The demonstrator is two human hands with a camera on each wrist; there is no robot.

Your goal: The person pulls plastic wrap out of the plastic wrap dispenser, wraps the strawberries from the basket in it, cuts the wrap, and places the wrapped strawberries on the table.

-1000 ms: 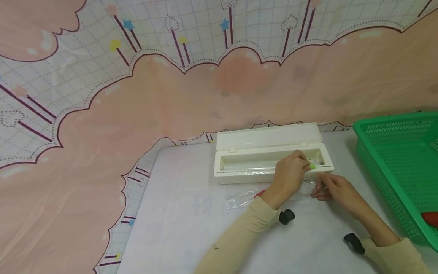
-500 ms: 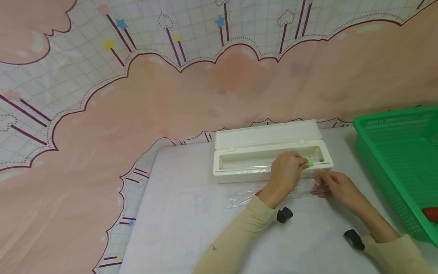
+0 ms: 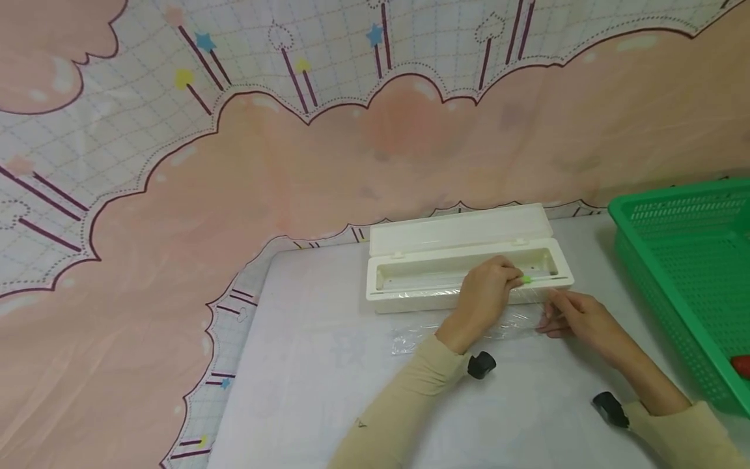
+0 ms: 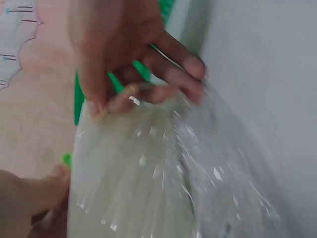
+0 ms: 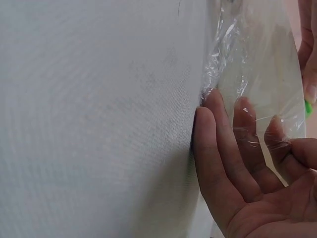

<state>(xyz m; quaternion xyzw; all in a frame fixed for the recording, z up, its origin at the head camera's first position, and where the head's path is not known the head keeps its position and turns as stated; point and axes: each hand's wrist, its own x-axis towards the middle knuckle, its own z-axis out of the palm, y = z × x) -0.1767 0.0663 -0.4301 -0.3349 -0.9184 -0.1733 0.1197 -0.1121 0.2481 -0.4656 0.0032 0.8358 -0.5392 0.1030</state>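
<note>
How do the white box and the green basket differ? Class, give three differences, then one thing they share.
Walls: the white box has a solid front, while the green basket is pierced with small holes.
Shape: the box is long and narrow; the basket is broader.
Lid: the box has one, swung back; none shows on the basket.
Shared: both are open at the top.

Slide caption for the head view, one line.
Left hand pinches the green tab on an open white box; right hand holds clear film.
</note>
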